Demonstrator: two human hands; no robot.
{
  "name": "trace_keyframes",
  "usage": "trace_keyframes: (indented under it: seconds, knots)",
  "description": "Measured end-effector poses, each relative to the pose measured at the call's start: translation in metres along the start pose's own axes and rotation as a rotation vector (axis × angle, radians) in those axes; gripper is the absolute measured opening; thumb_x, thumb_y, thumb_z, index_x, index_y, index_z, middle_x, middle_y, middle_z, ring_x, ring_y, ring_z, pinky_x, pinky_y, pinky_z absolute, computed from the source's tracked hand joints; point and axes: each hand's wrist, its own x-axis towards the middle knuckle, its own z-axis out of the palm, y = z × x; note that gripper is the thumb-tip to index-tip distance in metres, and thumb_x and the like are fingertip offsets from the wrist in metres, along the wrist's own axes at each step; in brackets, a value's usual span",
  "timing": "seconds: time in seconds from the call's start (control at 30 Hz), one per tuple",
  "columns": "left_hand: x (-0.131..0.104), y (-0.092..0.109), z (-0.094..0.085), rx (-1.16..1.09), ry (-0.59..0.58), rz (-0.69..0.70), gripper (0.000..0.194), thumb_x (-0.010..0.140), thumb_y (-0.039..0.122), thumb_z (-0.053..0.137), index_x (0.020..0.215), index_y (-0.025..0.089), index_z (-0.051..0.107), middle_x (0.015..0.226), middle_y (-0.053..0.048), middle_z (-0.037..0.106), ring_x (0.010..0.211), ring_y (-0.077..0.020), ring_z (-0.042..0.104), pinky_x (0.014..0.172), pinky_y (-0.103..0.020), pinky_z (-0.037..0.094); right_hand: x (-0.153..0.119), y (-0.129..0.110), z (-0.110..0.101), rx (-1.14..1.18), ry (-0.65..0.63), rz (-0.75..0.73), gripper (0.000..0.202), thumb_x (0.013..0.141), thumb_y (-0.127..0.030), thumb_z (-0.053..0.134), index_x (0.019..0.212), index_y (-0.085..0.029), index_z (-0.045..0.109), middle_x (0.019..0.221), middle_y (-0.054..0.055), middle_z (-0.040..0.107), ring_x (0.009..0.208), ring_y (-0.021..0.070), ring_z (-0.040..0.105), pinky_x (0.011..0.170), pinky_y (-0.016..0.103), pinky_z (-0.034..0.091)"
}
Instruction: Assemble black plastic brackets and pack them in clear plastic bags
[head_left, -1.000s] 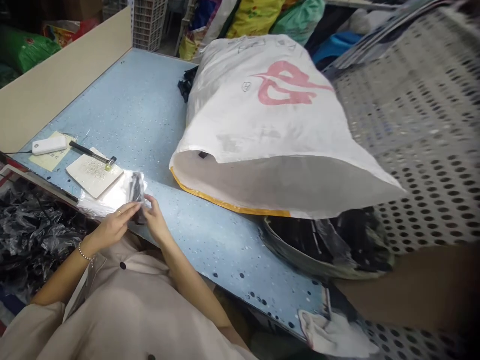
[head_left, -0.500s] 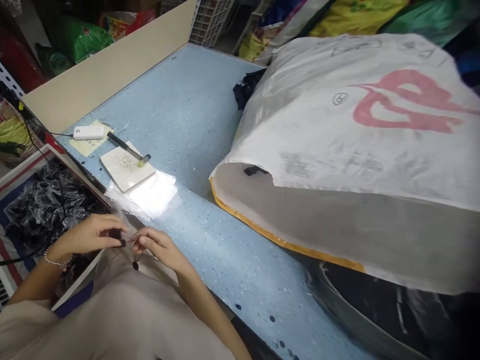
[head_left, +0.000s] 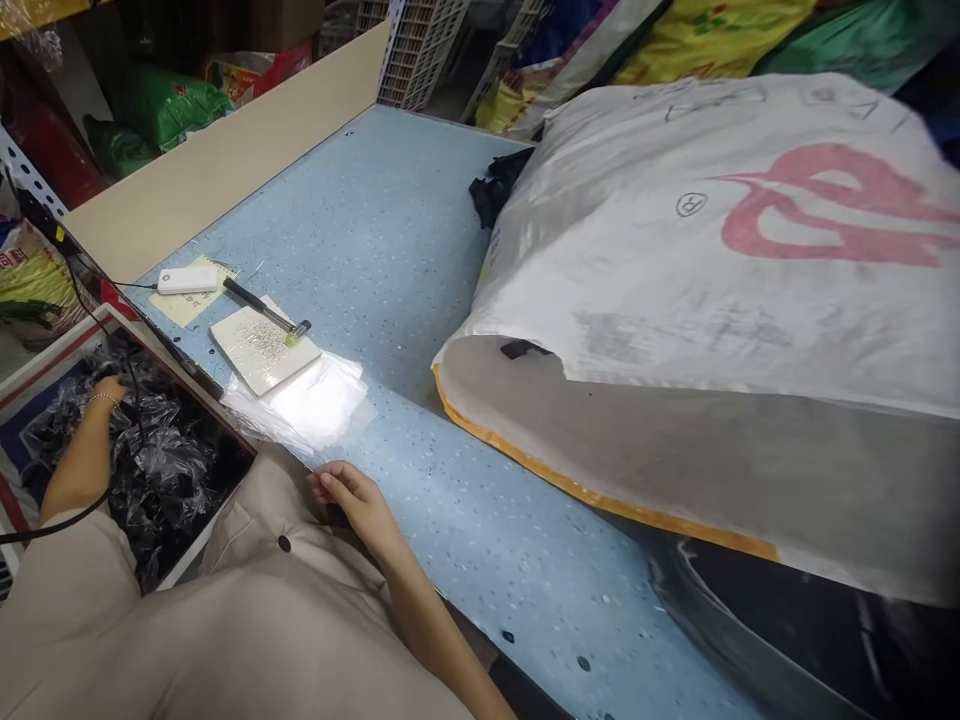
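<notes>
Clear plastic bags (head_left: 169, 450) against left fingers (head_left: 115, 384); right fingers (head_left: 324, 477) loosely curled.

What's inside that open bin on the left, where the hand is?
The bin holds a heap of crinkled clear plastic and dark pieces, with the left hand at it. The dark pieces are too jumbled to identify; whatever lies beneath is covered.

The worktop (head_left: 405, 230) is smooth, with a faint sheen. At nine o'clock sits a matt slab (head_left: 251, 362) with a gritty top; at its four o'clock, clear plastic sheets (head_left: 330, 400), glossy with glare; at its ten o'clock, a matt paper note (head_left: 178, 312). The sack (head_left: 645, 320), three o'clock, looks dull, wrinkled; the crinkled plastic film (head_left: 169, 460), nine o'clock, shiny.
</notes>
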Motion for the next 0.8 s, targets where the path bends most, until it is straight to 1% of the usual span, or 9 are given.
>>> trace_keyframes:
  seconds: [0.13,0.27,0.33,0.4,0.47,0.53,0.63,0.73,0.8]
  knots:
    - [-0.019,0.029,0.047,-0.047,-0.058,0.102,0.018,0.066,0.017,0.063,0.083,0.012,0.068,0.104,-0.021,0.074,0.118,-0.0364,0.064,0.103,-0.043,0.046,-0.004,0.002,-0.005,0.047,0.063,-0.017,0.041,0.076,-0.059,0.080,0.087,-0.021,0.071,0.092,0.005,0.074,0.075,0.0156,0.063,0.074,0.032,0.052]
    - [-0.075,0.074,0.081,-0.117,-0.203,0.351,0.017,0.075,0.031,0.064,0.082,0.017,0.069,0.100,-0.015,0.077,0.105,-0.0327,0.069,0.097,-0.041,0.051,-0.009,0.003,-0.008,0.073,0.083,-0.045,0.040,0.077,-0.058,0.079,0.087,-0.020,0.069,0.091,0.006,0.074,0.076,0.0156,0.065,0.074,0.031,0.053]
    - [-0.109,0.098,0.085,-0.193,-0.395,0.512,0.024,0.078,0.043,0.066,0.083,0.020,0.070,0.088,-0.008,0.076,0.086,-0.0276,0.071,0.083,-0.037,0.055,-0.009,0.003,-0.011,0.045,0.068,-0.071,0.039,0.080,-0.057,0.076,0.087,-0.019,0.068,0.090,0.005,0.073,0.074,0.0148,0.065,0.072,0.030,0.053]
    - [-0.141,0.126,0.082,-0.314,-0.667,0.664,0.032,0.082,0.051,0.066,0.088,0.021,0.071,0.083,-0.005,0.074,0.072,-0.0228,0.068,0.072,-0.034,0.055,-0.008,0.001,-0.021,-0.038,0.095,-0.133,0.035,0.084,-0.053,0.071,0.092,-0.020,0.068,0.091,0.005,0.072,0.075,0.0149,0.064,0.072,0.031,0.054]
    - [-0.166,0.163,0.079,-0.422,-0.816,0.776,0.035,0.086,0.053,0.065,0.098,0.021,0.072,0.084,-0.005,0.072,0.072,-0.0206,0.068,0.070,-0.033,0.055,-0.009,-0.008,-0.044,-0.205,0.230,-0.263,0.030,0.089,-0.046,0.064,0.105,-0.021,0.068,0.100,0.007,0.070,0.081,0.0171,0.065,0.078,0.034,0.055]
    - [-0.184,0.212,0.082,-0.523,-0.759,0.876,0.039,0.089,0.050,0.064,0.114,0.022,0.070,0.096,-0.007,0.071,0.087,-0.0221,0.070,0.078,-0.035,0.057,-0.017,-0.028,-0.081,-0.439,0.487,-0.448,0.035,0.091,-0.039,0.058,0.122,-0.023,0.064,0.119,0.012,0.065,0.100,0.0224,0.065,0.089,0.041,0.055]
    - [-0.199,0.309,0.096,-0.671,-0.440,1.032,0.063,0.087,0.045,0.069,0.144,0.023,0.053,0.138,-0.016,0.058,0.127,-0.0291,0.060,0.102,-0.046,0.053,-0.045,-0.076,-0.155,-0.845,1.060,-0.646,0.054,0.090,-0.035,0.058,0.142,-0.023,0.053,0.147,0.019,0.044,0.136,0.0342,0.045,0.110,0.057,0.042]
    - [-0.205,0.418,0.108,-0.801,-0.165,1.135,0.093,0.070,0.032,0.083,0.152,0.018,0.042,0.160,-0.022,0.034,0.153,-0.0358,0.030,0.123,-0.055,0.030,-0.081,-0.138,-0.231,-1.140,1.561,-0.580,0.071,0.085,-0.031,0.063,0.152,-0.021,0.043,0.161,0.020,0.024,0.150,0.0415,0.021,0.117,0.066,0.024]
    - [-0.204,0.487,0.102,-0.996,-0.213,1.089,0.074,0.067,0.022,0.079,0.137,0.014,0.057,0.151,-0.021,0.048,0.149,-0.0339,0.037,0.124,-0.050,0.029,-0.100,-0.180,-0.272,-1.173,1.650,-0.524,0.070,0.081,-0.028,0.064,0.148,-0.019,0.047,0.160,0.021,0.029,0.149,0.0427,0.020,0.117,0.067,0.022]
